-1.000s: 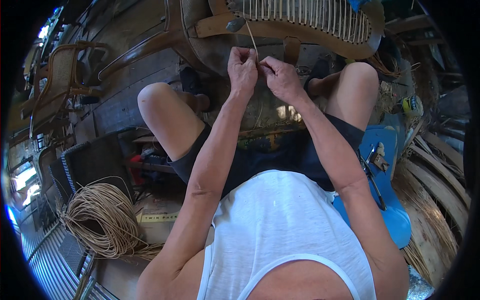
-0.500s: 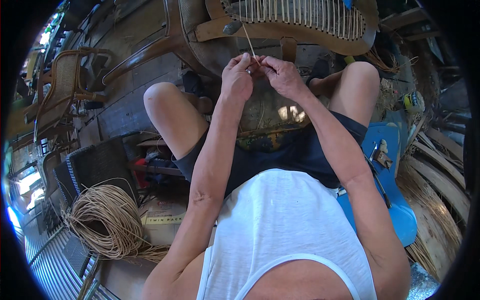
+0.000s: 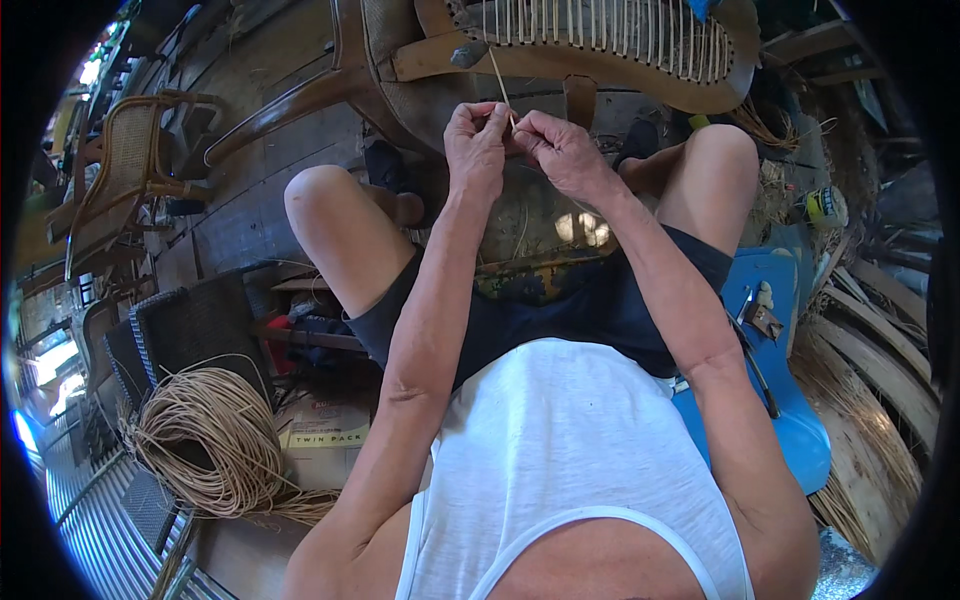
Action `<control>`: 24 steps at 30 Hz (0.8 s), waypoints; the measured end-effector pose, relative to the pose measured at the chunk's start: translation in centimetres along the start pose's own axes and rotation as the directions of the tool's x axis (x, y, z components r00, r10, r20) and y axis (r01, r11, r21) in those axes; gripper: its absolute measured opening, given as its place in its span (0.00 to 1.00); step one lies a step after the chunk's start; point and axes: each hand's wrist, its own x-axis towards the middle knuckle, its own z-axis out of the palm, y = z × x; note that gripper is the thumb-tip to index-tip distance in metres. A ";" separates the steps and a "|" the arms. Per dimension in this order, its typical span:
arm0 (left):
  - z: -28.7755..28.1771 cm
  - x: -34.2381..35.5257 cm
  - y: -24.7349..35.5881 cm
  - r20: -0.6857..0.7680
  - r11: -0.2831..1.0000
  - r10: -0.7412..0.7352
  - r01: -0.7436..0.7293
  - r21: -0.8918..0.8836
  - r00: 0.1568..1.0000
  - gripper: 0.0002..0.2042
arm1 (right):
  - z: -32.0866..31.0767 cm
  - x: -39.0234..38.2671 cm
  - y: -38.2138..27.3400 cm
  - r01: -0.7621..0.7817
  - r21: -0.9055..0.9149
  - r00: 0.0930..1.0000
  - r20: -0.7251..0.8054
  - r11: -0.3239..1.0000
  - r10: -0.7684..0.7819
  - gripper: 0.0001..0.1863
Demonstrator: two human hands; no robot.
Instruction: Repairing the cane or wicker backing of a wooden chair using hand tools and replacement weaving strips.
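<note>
My left hand [image 3: 476, 148] and my right hand [image 3: 562, 152] meet in front of me, fingers closed in a pinch. Between them is the lower end of a thin pale rattan strand [image 3: 499, 78]. That strand runs up to the edge of a wooden chair frame [image 3: 540, 62], where a row of parallel strands [image 3: 600, 28] crosses the opening through small holes. Beside the strand's upper end, a grey stub-like piece [image 3: 468, 54] sits at the frame's rim. The fingertips overlap, so the strand's very end is hidden.
A big coil of rattan [image 3: 205, 440] lies at the lower left, next to a cardboard box [image 3: 325, 455]. On my right is a blue plastic seat [image 3: 770, 370] with small tools on it. A cane-backed chair [image 3: 130, 150] stands at the far left. A yellow can [image 3: 825, 206] is far right.
My left hand has turned slightly, its fingers now more bent over the strand. The right hand has barely shifted, and the strand still runs up to the frame.
</note>
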 end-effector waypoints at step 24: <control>-0.9 -1.8 2.6 0.170 0.961 -0.268 0.250 0.121 0.948 0.18 | 1.3 -0.2 2.1 -0.146 0.102 0.986 -0.061 0.984 0.153 0.06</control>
